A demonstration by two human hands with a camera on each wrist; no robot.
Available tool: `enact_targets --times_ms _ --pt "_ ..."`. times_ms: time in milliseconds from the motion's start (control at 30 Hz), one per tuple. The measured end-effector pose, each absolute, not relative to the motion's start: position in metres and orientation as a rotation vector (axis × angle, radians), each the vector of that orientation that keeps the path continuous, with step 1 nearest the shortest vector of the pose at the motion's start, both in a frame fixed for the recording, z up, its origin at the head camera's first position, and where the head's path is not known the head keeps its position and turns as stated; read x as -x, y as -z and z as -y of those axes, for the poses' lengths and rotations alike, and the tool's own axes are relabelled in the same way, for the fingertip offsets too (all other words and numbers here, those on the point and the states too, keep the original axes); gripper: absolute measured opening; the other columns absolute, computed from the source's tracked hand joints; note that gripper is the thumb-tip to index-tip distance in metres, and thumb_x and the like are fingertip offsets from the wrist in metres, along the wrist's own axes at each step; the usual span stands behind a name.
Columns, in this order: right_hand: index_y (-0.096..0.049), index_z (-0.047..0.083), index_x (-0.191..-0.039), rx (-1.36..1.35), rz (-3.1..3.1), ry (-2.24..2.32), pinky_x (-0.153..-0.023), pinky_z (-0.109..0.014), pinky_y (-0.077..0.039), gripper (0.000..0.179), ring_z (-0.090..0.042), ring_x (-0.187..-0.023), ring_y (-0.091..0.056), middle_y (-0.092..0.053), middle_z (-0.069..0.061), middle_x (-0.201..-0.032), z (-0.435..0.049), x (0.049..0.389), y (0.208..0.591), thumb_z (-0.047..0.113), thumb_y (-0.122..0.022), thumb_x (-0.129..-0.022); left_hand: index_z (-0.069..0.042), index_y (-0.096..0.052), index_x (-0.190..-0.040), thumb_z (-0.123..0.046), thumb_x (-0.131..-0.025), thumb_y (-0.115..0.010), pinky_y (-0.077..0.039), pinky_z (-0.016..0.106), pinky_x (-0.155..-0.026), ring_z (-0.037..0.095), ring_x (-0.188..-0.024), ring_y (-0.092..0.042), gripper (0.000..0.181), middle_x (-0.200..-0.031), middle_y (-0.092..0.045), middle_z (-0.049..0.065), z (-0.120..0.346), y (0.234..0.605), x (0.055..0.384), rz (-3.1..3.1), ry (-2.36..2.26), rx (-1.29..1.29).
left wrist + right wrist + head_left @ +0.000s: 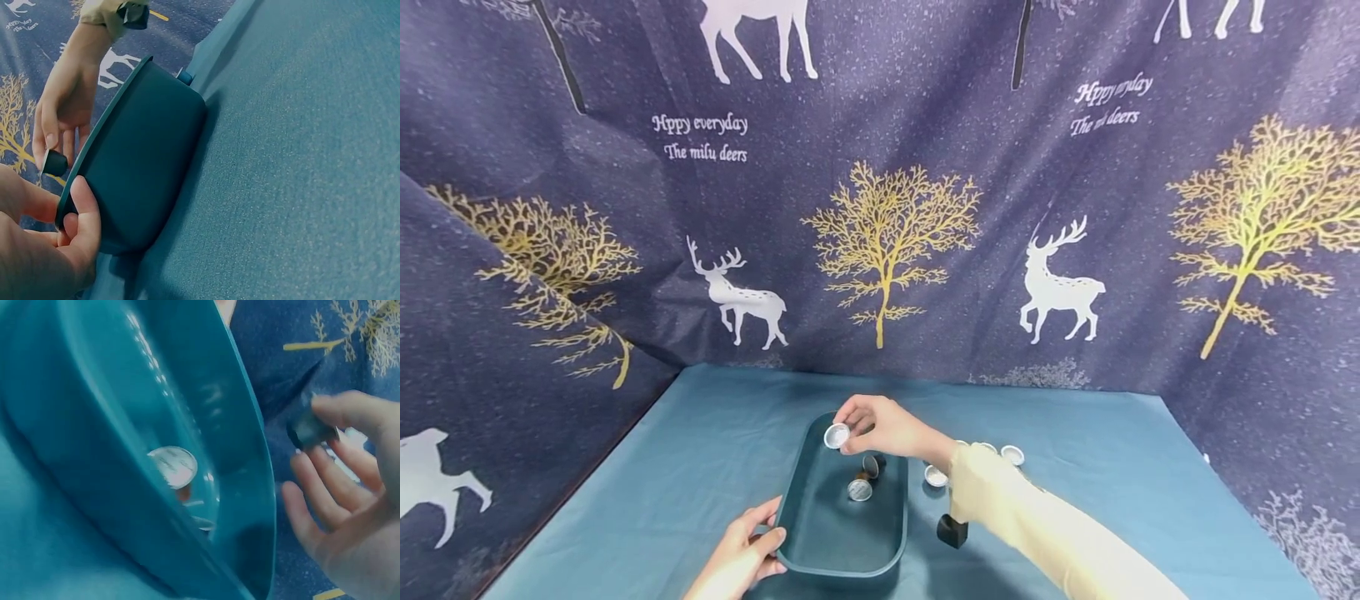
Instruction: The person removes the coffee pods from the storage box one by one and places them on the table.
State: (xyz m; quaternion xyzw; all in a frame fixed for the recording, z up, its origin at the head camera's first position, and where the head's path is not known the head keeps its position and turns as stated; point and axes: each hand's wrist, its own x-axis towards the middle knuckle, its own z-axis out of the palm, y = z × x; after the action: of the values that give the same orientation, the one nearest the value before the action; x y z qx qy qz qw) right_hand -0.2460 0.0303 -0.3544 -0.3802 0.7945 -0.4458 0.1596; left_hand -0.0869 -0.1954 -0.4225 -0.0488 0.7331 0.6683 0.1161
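My right hand (887, 429) pinches a coffee capsule (837, 436) over the far left part of a teal plastic basin (842, 573). The capsule's silver lid faces me in the head view, while its dark body (309, 429) shows between thumb and fingers in the right wrist view. At the basin's near left side, my left hand (745, 546) grips the rim; the left wrist view has these fingers (87, 209) bent over the edge. Inside the basin lie a silver-lidded capsule (860, 490) and, touching or close beside it, a darker capsule (872, 465) on its side.
Right of the basin, several more capsules (1012, 454) lie on the blue-green tablecloth (1097, 467), some partly hidden by my right forearm. A small black camera (952, 531) hangs at the right wrist. Behind the table hangs a dark blue printed curtain (925, 350).
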Motion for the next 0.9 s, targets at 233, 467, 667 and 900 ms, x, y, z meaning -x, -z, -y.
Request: enact_targets --times_ms 233,467,667,900 --pt "-0.065 0.012 -0.114 0.977 -2.357 1.442 -0.085 -0.032 -0.053 0.031 -0.016 -0.096 -0.066 -0.068 -0.009 -0.108 -0.044 0.232 0.358 0.012 -0.076 -0.086 0.015 -0.021 -0.151 -0.008 -0.101 -0.047 -0.055 0.028 -0.069 0.018 -0.086 -0.064 0.061 -0.113 -0.038 0.014 0.197 0.422 0.086 -2.138 -1.955 0.122" --pt "-0.065 0.011 -0.115 0.875 -2.427 1.549 -0.08 -0.031 -0.054 0.034 -0.015 -0.095 -0.067 -0.068 -0.011 -0.108 -0.062 0.227 0.361 0.013 -0.077 -0.084 0.014 -0.018 -0.151 -0.009 -0.102 -0.047 -0.054 0.028 -0.07 0.017 -0.088 -0.065 0.062 -0.113 -0.038 0.013 0.198 0.42 0.087 -2.102 -1.958 0.128" --pt "-0.065 0.007 -0.113 0.826 -2.504 1.597 -0.083 -0.035 -0.053 0.034 -0.019 -0.095 -0.067 -0.069 -0.015 -0.108 -0.081 0.221 0.364 0.012 -0.079 -0.082 0.015 -0.018 -0.151 -0.009 -0.102 -0.047 -0.054 0.027 -0.069 0.017 -0.09 -0.066 0.062 -0.113 -0.038 0.013 0.198 0.42 0.087 -2.095 -1.96 0.121" --pt "-0.065 0.007 -0.112 0.732 -2.578 1.661 -0.08 -0.033 -0.053 0.034 -0.021 -0.094 -0.068 -0.071 -0.015 -0.108 -0.099 0.218 0.371 0.011 -0.079 -0.081 0.015 -0.017 -0.151 -0.01 -0.102 -0.046 -0.054 0.027 -0.07 0.018 -0.091 -0.067 0.063 -0.111 -0.038 0.011 0.199 0.421 0.088 -2.086 -1.955 0.107"
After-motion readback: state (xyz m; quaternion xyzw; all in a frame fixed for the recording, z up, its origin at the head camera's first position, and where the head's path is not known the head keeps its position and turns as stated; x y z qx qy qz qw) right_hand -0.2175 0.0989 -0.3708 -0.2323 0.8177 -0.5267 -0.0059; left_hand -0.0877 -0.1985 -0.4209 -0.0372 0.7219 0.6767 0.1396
